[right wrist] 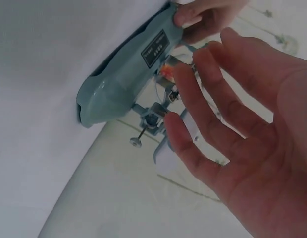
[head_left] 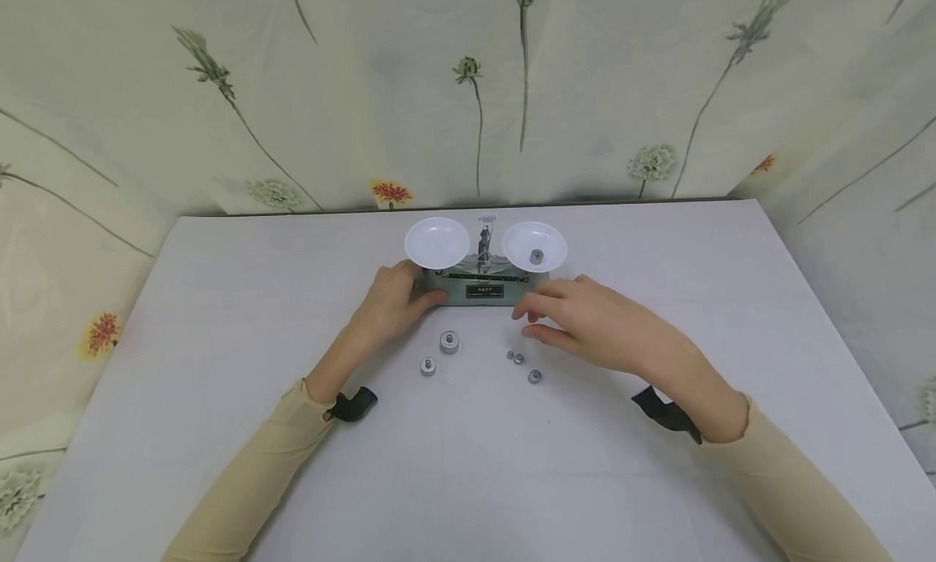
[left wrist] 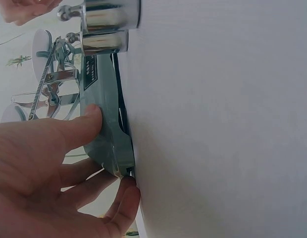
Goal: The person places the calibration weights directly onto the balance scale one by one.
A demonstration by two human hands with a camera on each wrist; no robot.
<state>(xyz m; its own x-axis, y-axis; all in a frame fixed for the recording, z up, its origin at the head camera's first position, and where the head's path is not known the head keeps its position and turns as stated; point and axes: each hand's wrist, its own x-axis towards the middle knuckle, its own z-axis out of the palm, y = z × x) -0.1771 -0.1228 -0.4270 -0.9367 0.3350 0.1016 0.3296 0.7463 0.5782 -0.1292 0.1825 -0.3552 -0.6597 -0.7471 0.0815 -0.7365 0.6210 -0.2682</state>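
Observation:
A pale green balance scale [head_left: 455, 297] stands near the back of the table, with two white pans. The left pan [head_left: 437, 243] is bare; in the right pan [head_left: 517, 241] sits a small metal weight [head_left: 537, 257]. My left hand [head_left: 391, 302] grips the left end of the scale's base, thumb on the front face and fingers around the end, as the left wrist view shows. Close in front of the base's right end hovers my right hand [head_left: 595, 322]. Its fingers [right wrist: 193, 153] are loosely bent and apart, holding nothing.
Between the hands, in front of the scale, a larger weight [head_left: 449, 343] and a medium weight [head_left: 428, 367] stand on the white table [head_left: 468, 481]. Smaller weights [head_left: 535, 376] are grouped to their right. A floral curtain [head_left: 409, 99] hangs behind the table.

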